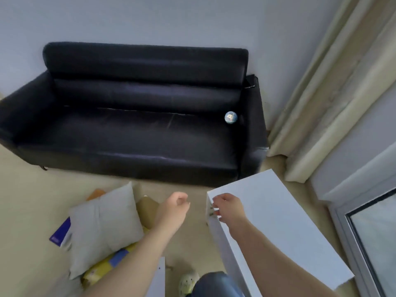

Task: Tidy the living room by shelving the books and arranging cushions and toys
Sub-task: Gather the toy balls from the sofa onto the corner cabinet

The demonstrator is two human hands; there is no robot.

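Head view shows the left hand (174,207) loosely curled and empty, with the right hand (228,207) half-open, fingers bent over the near corner of a white shelf unit (285,228), gripping nothing. Left of the left hand, a grey cushion (102,228) lies on books (107,266) on the floor. Beyond both hands, a small ball toy (231,117) sits on the black sofa (128,129). No writing is legible.

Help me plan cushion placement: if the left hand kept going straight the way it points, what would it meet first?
Probably the front of the black sofa; the left hand points there over bare floor, though depth is unclear.
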